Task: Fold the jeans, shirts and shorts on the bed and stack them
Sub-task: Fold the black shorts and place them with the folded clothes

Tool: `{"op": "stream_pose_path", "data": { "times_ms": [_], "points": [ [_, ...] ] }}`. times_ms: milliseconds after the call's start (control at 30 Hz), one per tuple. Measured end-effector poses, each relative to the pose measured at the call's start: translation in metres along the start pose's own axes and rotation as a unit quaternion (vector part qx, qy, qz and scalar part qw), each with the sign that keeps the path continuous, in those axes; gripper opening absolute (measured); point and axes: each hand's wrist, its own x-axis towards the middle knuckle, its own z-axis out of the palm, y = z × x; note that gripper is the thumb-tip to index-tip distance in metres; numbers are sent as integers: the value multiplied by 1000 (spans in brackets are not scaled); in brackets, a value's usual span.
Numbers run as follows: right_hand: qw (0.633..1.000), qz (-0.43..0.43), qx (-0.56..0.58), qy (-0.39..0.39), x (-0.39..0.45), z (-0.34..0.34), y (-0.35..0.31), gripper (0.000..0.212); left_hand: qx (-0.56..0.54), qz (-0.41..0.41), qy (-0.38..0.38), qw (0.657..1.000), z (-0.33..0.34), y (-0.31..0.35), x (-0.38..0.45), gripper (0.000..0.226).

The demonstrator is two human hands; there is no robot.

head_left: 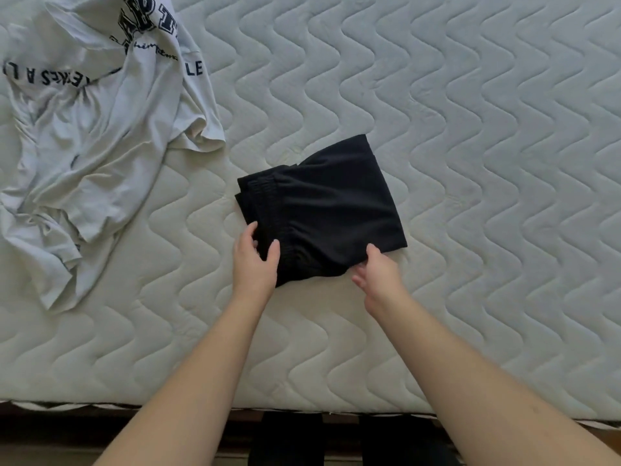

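Folded black shorts (331, 203) lie in the middle of the quilted mattress (470, 163), their elastic waistband toward the left. My left hand (255, 260) grips the near left corner of the shorts at the waistband, thumb on top of the cloth. My right hand (378, 275) holds the near right edge, with its fingers tucked under the fabric. A crumpled white shirt (100, 129) with dark printed lettering is spread unfolded at the far left of the bed.
The near edge of the mattress (302, 406) runs across the bottom of the view, with a dark bed frame and floor (302, 438) below it. Bare quilted surface stretches to the right of the shorts.
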Motion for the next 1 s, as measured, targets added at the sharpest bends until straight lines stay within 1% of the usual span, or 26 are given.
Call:
{"op": "stream_pose_path", "data": {
  "times_ms": [33, 67, 133, 200, 267, 333, 433, 467, 533, 633, 700, 767, 833, 900, 933, 967, 1000],
  "points": [
    [1000, 5, 3, 1, 0, 5, -4, 22, -33, -53, -1, 998, -1, 5, 11, 56],
    [1000, 11, 20, -3, 1, 8, -7, 23, -55, -89, -9, 995, -2, 9, 20, 61],
    [996, 30, 87, -24, 1, 13, -13, 23, -95, -136, -33, 986, -3, 14, 35, 72],
    [988, 45, 141, -30, 4, 18, -17, 32, -143, -182, -41, 972, -4, 18, 48, 76],
    [980, 54, 186, -31, 7, 23, -19, 40, -128, -195, -47, 971, -4, 20, 58, 71],
    [966, 58, 244, -58, 12, 24, -19, 43, -114, -188, -52, 974, -5, 19, 64, 60],
    [937, 59, 318, -129, 15, 20, -17, 36, -171, -174, -45, 969, -7, 14, 65, 48],
    [934, 60, 324, -137, 16, 17, -15, 35, -193, -168, -41, 966, -7, 12, 64, 44],
    [945, 65, 296, -124, 18, 13, -12, 38, -219, -179, -40, 958, -6, 7, 62, 41],
    [969, 81, 216, -88, 21, 9, -21, 41, -196, -234, -65, 950, -8, 4, 63, 53],
    [974, 106, 179, -92, 23, 3, -35, 36, -147, -223, -87, 960, -12, 2, 71, 62],
    [976, 122, 148, -107, 24, -8, -46, 43, -114, -200, -113, 967, -17, 3, 76, 68],
    [982, 119, 114, -90, 28, -18, -50, 44, -111, -191, -124, 968, -18, 7, 79, 63],
    [991, 96, 74, -56, 32, -28, -46, 35, -100, -180, -114, 972, -14, 10, 81, 50],
    [996, 74, 30, -38, 35, -33, -44, 30, -84, -178, -107, 975, -12, 10, 81, 47],
    [998, 39, -55, -15, 38, -38, -42, 29, -55, -180, -96, 978, -9, 10, 81, 49],
    [983, -8, -183, 11, 41, -44, -43, 36, 1, -185, -77, 980, -7, 9, 81, 53]
  ]
}}
